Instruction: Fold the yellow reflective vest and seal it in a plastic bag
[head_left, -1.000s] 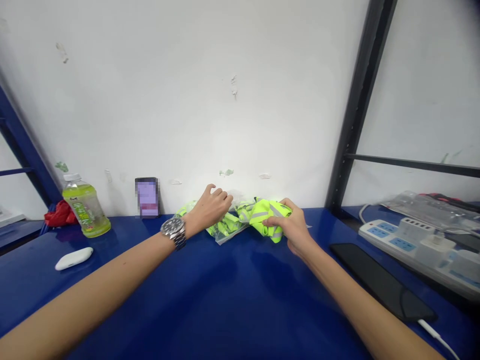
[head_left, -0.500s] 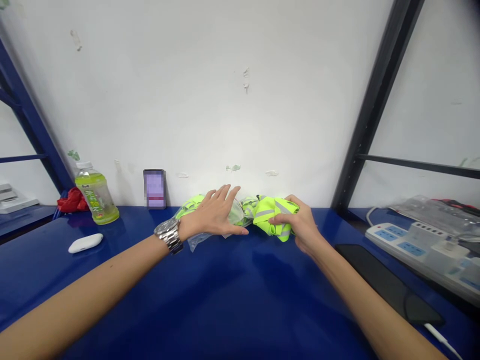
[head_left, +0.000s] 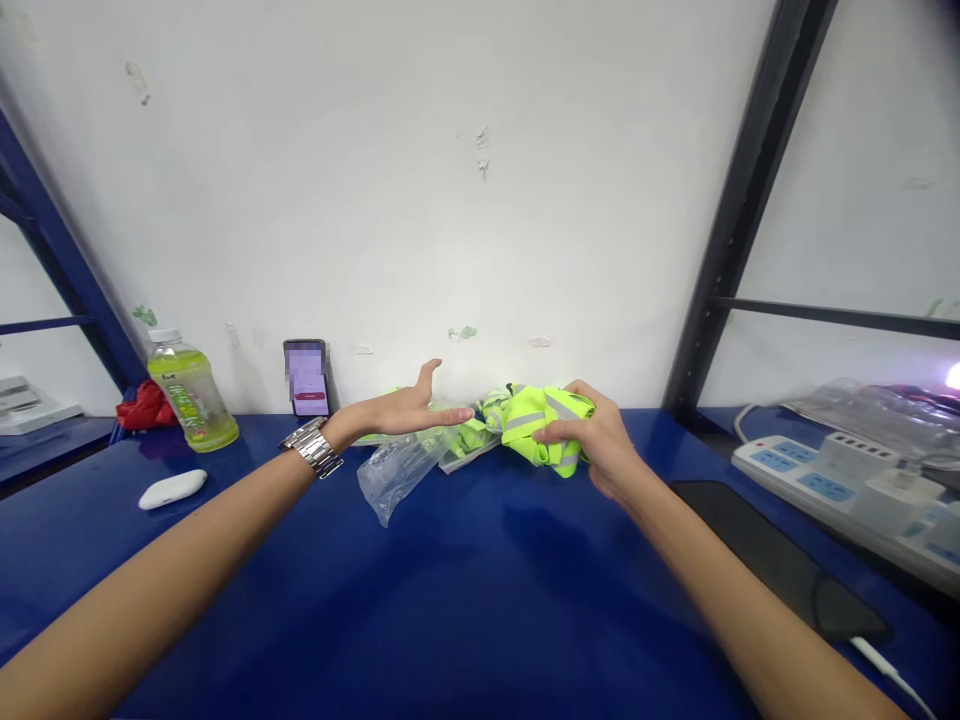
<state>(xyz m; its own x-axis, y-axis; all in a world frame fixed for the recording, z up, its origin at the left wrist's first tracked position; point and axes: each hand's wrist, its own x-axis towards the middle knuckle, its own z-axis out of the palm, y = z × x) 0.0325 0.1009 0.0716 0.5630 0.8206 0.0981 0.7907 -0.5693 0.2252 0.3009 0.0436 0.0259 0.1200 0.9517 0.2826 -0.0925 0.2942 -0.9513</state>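
At the far edge of the blue tabletop [head_left: 465, 590], against the white wall, the right hand [head_left: 592, 440] is clamped on a bunched fluorescent yellow safety vest [head_left: 541, 425] with grey reflective strips, thumb on the near side and fingers curled over the top. The left hand [head_left: 409, 410], wearing a metal wristwatch [head_left: 311, 447], is flat and spread, fingers straight and thumb raised, holding nothing; it hovers just above a clear plastic bag [head_left: 397, 470] that lies crumpled on the tabletop and trails toward the near side. Behind that hand more yellow vests in plastic wrapping [head_left: 465, 440] lie just beside the held vest. Toward the far left corner stand a bottle of green drink [head_left: 191, 392] and a phone [head_left: 306, 376] leaning on the wall, with a red cloth [head_left: 142, 410] behind the bottle and a small white case [head_left: 172, 488] nearer. On the right lie a dark phone [head_left: 772, 560] with a cable and a white power strip [head_left: 840, 475].
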